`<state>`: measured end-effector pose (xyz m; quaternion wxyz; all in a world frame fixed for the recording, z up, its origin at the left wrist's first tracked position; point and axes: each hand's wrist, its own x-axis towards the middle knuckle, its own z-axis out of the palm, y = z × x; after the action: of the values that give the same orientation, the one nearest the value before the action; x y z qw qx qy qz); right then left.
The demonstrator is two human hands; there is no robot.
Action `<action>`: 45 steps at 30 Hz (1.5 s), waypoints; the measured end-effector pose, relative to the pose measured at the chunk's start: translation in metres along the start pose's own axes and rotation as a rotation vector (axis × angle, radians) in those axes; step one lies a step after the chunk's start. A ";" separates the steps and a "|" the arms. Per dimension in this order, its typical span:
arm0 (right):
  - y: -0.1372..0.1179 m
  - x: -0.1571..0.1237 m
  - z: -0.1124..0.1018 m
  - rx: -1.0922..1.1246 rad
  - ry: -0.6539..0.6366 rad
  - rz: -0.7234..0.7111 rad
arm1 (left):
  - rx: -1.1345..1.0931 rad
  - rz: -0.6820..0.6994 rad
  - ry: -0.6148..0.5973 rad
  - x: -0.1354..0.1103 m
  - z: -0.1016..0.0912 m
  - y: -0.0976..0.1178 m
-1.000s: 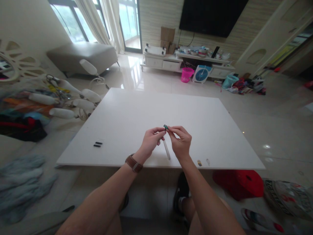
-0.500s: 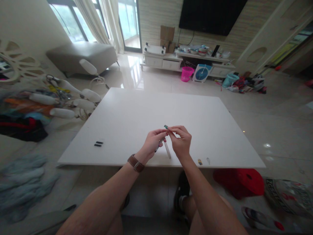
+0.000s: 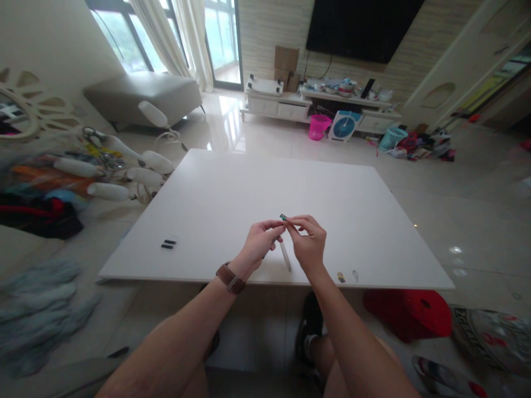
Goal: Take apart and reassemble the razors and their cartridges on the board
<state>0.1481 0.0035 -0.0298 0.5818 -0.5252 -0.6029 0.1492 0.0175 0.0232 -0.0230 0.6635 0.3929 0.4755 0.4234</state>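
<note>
I held both bare hands together over a white table (image 3: 269,185), midway between its left and right ends and closer to its near edge than its far one. The thumb and forefinger of my right hand (image 3: 309,240) were pinched on a small green piece (image 3: 283,217). It was raised above the table and poked out just past those fingertips, toward the table's far edge. Its long axis seemed to slant from the table's far left toward its near right. My right hand was the nearer, touching it; the fingertips of my left hand (image 3: 260,242) were just beside its lower end, and I cannot tell whether they touched it. The left fingers were curled in, and what they gripped, if anything, was hidden.

The piece looked flat and narrow, green with a dark border; finer detail was too small to make out.

A pale stick (image 3: 286,260) pointed toward the table's near edge, its other end hidden behind my hands. On the table's left side lay two short black strips (image 3: 168,244), side by side. By its near edge, right of the middle, lay a little yellowish scrap (image 3: 341,277) and a clear bit (image 3: 355,275), near each other but apart.
</note>
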 end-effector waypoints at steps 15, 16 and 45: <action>0.005 0.001 0.001 0.073 0.006 0.080 | 0.128 -0.014 0.008 -0.005 0.000 0.008; 0.005 0.001 0.001 0.079 0.007 0.089 | 0.130 -0.016 0.009 -0.005 0.000 0.008; 0.007 0.000 0.003 0.094 0.031 0.184 | 0.134 0.042 0.020 -0.003 -0.001 0.003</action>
<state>0.1489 0.0076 -0.0366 0.5988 -0.5526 -0.5354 0.2222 0.0153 0.0213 -0.0198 0.6218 0.4422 0.5011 0.4082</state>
